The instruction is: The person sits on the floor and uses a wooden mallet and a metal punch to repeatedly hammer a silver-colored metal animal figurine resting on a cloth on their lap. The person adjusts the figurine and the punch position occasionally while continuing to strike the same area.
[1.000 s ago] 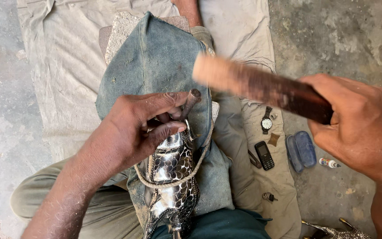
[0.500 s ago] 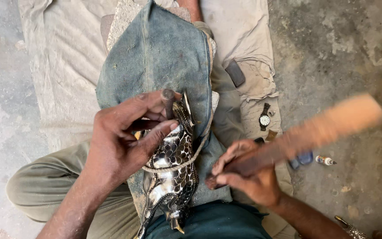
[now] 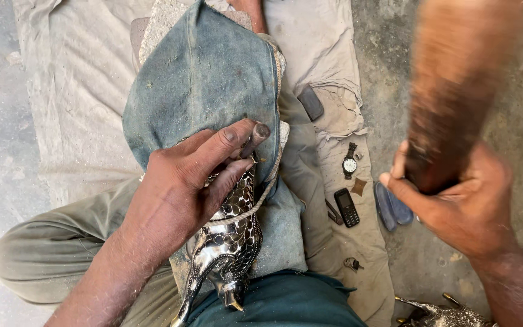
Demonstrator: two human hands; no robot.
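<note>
My left hand (image 3: pixel 183 188) pinches a short metal punch (image 3: pixel 254 138) and rests on a shiny embossed metal figure (image 3: pixel 228 242). The figure lies tied with a cord on a blue denim-covered block (image 3: pixel 201 79) in my lap. My right hand (image 3: pixel 461 206) grips a wooden mallet (image 3: pixel 455 91), raised high at the right and blurred with motion. The mallet stands well clear of the punch.
A grey cloth (image 3: pixel 74 91) covers the concrete floor. On it to the right lie a wristwatch (image 3: pixel 350 163), a small black phone (image 3: pixel 347 208), a dark flat stone (image 3: pixel 310 102) and a blue case (image 3: pixel 393 208). Another shiny metal piece (image 3: pixel 443 315) shows at the bottom right.
The mallet swung down toward the figure half a second ago and is now lifted up at the right. My left hand has kept the punch on the figure.
</note>
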